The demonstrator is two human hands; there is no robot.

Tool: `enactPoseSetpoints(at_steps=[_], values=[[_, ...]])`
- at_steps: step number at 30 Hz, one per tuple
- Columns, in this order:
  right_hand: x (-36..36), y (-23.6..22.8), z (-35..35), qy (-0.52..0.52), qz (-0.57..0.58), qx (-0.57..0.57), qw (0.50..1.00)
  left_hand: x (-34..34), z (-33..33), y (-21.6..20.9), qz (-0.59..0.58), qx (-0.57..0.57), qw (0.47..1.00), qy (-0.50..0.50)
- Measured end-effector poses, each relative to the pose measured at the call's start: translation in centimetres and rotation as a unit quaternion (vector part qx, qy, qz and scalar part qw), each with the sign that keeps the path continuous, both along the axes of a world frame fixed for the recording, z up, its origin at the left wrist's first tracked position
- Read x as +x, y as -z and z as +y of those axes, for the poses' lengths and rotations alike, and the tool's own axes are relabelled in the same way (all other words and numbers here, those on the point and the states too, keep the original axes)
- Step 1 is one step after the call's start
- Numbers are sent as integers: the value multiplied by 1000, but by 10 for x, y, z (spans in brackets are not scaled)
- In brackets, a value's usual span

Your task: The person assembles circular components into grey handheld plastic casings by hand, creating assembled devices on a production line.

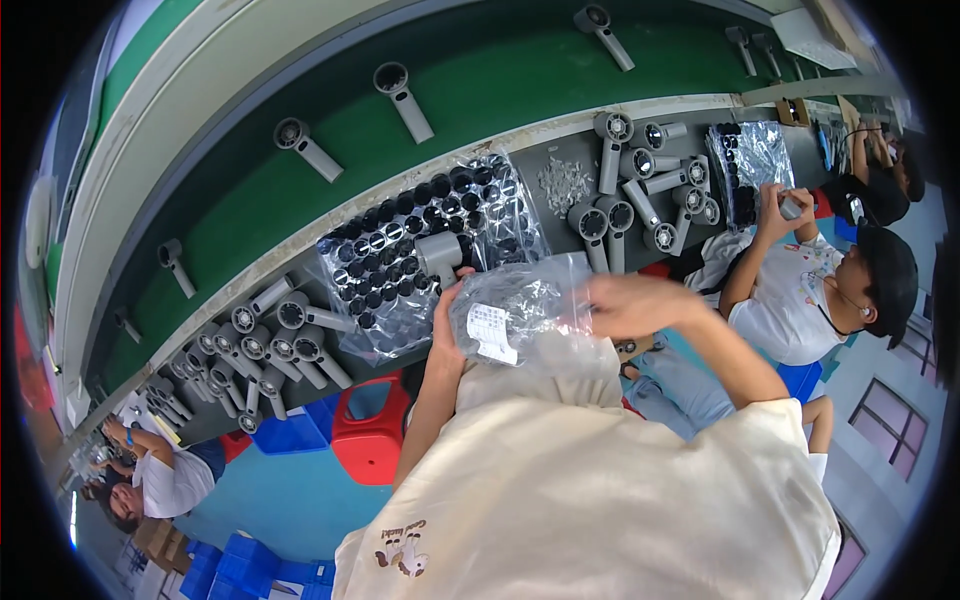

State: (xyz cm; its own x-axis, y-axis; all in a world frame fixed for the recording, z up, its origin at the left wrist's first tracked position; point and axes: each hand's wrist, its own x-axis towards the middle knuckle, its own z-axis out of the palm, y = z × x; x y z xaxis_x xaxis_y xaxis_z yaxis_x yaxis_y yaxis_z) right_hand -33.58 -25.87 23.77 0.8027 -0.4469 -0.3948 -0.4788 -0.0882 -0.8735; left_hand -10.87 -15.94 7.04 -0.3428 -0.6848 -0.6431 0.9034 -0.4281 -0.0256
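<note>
My left hand [447,322] is closed round the lower part of a grey handheld fan [437,256], whose round head points up and to the right. Against that same hand lies a clear plastic bag [545,300] with a white printed label [490,332] on it. At the bag's right side is my right hand [640,305], its fingers smeared by motion and partly behind the plastic. Just beyond both hands, a tray of round black glossy parts [385,240] sits in clear plastic film on the bench.
Grey handheld fans lie in groups left [255,345] and right [650,180]. Small pale pieces [565,185] are heaped beside the tray. Several fans lie spaced along the green belt [480,110]. A red stool [370,430] stands left below. A co-worker [800,300] sits at right.
</note>
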Motion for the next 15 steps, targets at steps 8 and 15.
enactPoseSetpoints(at_steps=[8, 15], values=[[-85, 147, -113, 105, 194, -215, 951, 2, 7, 1, -3, 5, 1000, -6], [-48, 225, -98, 161, 371, -378, 833, 2, 9, 1, -11, 8, 1000, -10]])
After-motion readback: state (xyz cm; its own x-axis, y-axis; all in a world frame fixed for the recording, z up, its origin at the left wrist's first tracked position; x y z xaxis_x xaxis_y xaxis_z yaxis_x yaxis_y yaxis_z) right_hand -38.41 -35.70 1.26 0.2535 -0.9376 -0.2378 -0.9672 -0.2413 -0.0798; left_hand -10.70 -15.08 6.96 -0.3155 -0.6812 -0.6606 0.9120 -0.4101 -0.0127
